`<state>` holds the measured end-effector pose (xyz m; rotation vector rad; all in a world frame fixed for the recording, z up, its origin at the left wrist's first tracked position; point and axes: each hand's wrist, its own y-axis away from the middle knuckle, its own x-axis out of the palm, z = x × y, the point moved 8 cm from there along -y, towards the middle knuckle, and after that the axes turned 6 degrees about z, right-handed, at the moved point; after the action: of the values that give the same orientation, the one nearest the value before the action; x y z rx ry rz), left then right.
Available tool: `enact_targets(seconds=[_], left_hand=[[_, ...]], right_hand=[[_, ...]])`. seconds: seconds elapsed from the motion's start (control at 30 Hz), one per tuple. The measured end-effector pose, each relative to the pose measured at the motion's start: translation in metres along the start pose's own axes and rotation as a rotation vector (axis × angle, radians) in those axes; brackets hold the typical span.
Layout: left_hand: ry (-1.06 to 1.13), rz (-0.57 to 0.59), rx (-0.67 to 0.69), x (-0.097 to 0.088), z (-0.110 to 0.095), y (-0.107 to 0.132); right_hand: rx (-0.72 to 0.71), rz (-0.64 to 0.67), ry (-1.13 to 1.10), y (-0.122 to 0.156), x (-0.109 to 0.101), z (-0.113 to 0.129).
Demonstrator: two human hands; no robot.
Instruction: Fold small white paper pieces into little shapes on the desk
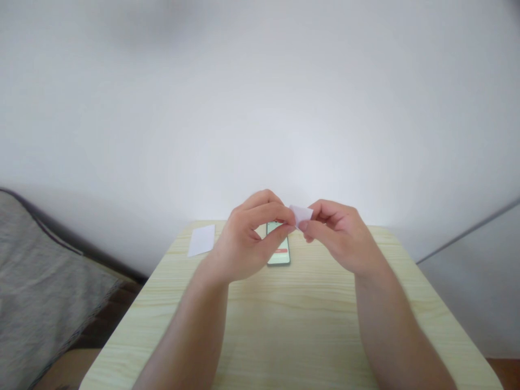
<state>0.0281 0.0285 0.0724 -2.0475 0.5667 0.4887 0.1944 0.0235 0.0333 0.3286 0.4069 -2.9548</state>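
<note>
Between my two hands a small folded piece of white paper is held up above the far part of the table. My left hand pinches its left edge between thumb and fingertips. On the other side, my right hand grips the paper with its thumb in front and fingers curled behind. A smartphone with a lit greenish screen lies on the table behind and below my left hand, which covers part of it. To the left, apart from my hands, a flat white sheet of paper rests near the table's far left corner.
The light wood-grain table reaches a white wall at its far edge. At the left, lower than the wall, is a grey cloth cover with a dark edge. A pale panel stands at the right.
</note>
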Motion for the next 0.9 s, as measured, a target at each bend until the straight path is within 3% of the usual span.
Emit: enact_targets(seconds=[0.33, 0.43, 0.63, 0.9], left_hand=[[0.028, -0.045, -0.018, -0.002, 0.005, 0.0], [0.074, -0.108, -0.073, -0.004, 0.012, 0.001], [0.074, -0.107, -0.163, -0.005, 0.017, 0.002], [0.146, -0.188, -0.053, -0.01, 0.012, 0.003]], right_hand=[[-0.026, 0.031, -0.046, 0.001, 0.003, 0.003], [-0.057, 0.045, -0.069, 0.002, 0.005, 0.005], [-0.152, 0.025, 0.012, 0.004, 0.005, 0.015], [-0.234, -0.101, -0.01, 0.009, -0.002, 0.029]])
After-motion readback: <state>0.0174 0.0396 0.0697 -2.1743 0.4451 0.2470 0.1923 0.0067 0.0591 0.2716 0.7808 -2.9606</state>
